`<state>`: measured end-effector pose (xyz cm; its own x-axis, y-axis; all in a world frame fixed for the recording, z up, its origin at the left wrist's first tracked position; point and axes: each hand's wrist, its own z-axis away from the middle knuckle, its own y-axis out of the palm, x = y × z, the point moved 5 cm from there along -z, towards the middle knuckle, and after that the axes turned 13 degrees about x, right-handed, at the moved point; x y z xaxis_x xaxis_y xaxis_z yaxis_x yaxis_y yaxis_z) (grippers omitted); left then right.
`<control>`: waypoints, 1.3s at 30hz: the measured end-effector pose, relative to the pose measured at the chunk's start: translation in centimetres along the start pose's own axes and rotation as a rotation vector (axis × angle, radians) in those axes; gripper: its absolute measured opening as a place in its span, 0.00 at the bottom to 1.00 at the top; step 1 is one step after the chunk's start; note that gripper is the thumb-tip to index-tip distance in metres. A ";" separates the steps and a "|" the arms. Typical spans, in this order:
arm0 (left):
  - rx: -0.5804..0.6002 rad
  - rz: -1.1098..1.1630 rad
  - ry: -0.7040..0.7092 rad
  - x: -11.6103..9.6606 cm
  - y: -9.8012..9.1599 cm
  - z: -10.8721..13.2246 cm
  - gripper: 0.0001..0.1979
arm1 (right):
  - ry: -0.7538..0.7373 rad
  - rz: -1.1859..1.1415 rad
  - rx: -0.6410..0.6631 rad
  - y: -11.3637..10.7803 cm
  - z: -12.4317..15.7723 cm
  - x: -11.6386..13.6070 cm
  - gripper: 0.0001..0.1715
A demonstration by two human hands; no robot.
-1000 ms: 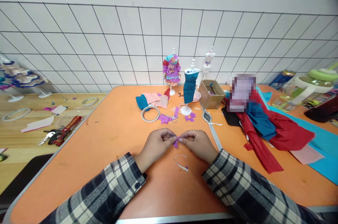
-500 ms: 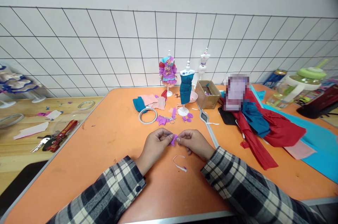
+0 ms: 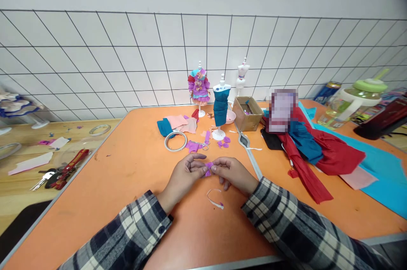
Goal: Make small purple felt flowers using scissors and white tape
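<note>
Two bare hands in black-and-white plaid sleeves meet above an orange counter (image 3: 121,202). Between their fingertips is a small, gathered purple piece (image 3: 209,169), fanned out at its ends. The left hand (image 3: 186,174) pinches its left edge, thumb against the fingers, with the forefinger lifted above. The right hand (image 3: 235,173) pinches its right edge between thumb and forefinger, the other fingers curled beneath.

Just on the wearer's side of the hands, a thin white strip (image 3: 216,204) lies in a curve. Just beyond the hands are small scissors (image 3: 205,147) among purple scraps (image 3: 192,147). Beyond the left hand, a pale ring-shaped roll (image 3: 176,141) touches folded pink and teal cloth (image 3: 164,127).

Farther beyond the hands stand three small mannequins: one in a teal wrap (image 3: 221,109), one in a purple ruffled dress (image 3: 199,85), and one mostly white (image 3: 242,70). Beyond the right hand is an open cardboard box (image 3: 249,122); a grey zipper (image 3: 252,162) runs from near it down beside that hand. Well to the right of the right hand, red fabric (image 3: 337,155) spreads partly over a bright blue sheet (image 3: 384,181).
</note>
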<state>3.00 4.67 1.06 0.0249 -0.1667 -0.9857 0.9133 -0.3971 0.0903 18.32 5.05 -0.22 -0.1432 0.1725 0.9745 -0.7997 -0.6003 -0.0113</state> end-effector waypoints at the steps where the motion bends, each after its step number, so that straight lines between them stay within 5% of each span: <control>1: 0.012 0.001 -0.006 0.0 0.1 0.0 0.22 | -0.009 -0.005 -0.011 0.0 0.0 0.0 0.23; 7: 0.096 0.008 0.033 -0.5 0.5 0.1 0.23 | -0.011 -0.020 -0.020 -0.2 -0.1 -0.2 0.19; 13: 0.086 -0.065 0.006 -0.3 0.4 0.0 0.13 | -0.095 0.007 -0.098 -0.3 0.1 0.2 0.18; 17: 0.100 -0.089 0.016 -0.2 0.3 0.0 0.11 | -0.340 0.355 -0.045 0.1 1.2 2.5 0.26; 19: 0.136 -0.077 0.002 -0.2 0.4 0.0 0.10 | -0.436 0.587 -0.020 0.5 1.6 3.3 0.22; 25: 0.141 -0.138 -0.020 -1.1 0.3 0.2 0.08 | -0.397 0.782 -0.151 0.0 1.5 3.2 0.08; 31: 0.110 0.093 0.003 -0.5 -0.4 0.3 0.11 | -0.292 0.423 -0.213 -0.9 0.9 1.9 0.06; 35: 0.101 0.018 0.124 -0.1 -0.2 0.2 0.16 | -0.099 -0.154 -0.131 -0.3 0.1 -0.2 0.18; 39: 0.047 0.058 0.158 0.7 0.6 -0.2 0.12 | -0.053 -0.341 -0.074 0.9 -0.4 -0.7 0.24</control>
<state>3.66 4.48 0.45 0.1444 -0.0481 -0.9884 0.8884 -0.4335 0.1509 17.45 4.68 -1.04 0.1685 0.3113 0.9352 -0.8367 -0.4564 0.3027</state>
